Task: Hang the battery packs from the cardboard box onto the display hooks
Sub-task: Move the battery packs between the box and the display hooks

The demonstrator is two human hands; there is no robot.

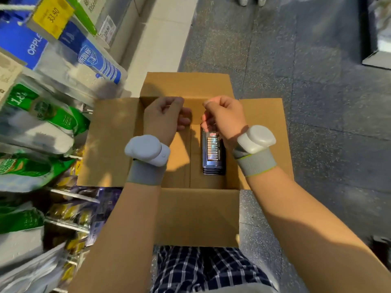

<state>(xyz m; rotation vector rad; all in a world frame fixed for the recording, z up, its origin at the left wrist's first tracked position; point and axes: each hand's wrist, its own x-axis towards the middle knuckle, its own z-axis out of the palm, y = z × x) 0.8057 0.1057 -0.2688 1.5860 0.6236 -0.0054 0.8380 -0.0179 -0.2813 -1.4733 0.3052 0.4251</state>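
My right hand (pixel 224 117) is curled over the far end of the top pack (pixel 212 149) on a short stack of dark blue blister packs of batteries (pixel 213 171). As far as I can judge, my fingers and thumb are closed on its hanging tab, though my knuckles hide the contact itself. My left hand (pixel 165 117) hovers just to the left of it with the fingers curled in. I cannot tell whether it pinches anything.

The stack lies flat on the floor of the open brown cardboard box (pixel 198 218), towards its right side, with the long edge running near to far. It is the only stock I can see in the box, though my forearms cover part of the floor.

The metal display hooks (pixel 72 226) stick out from the shelving on the left, close to me. They carry purple and yellow carded packs (pixel 84 216), and green and white packets (pixel 57 117) hang farther along.

I would put the job well along but not finished. The top pack has not yet left the stack, and a few more lie under it. Each one has to come out of the box, travel left, and have its tab threaded onto a hook.
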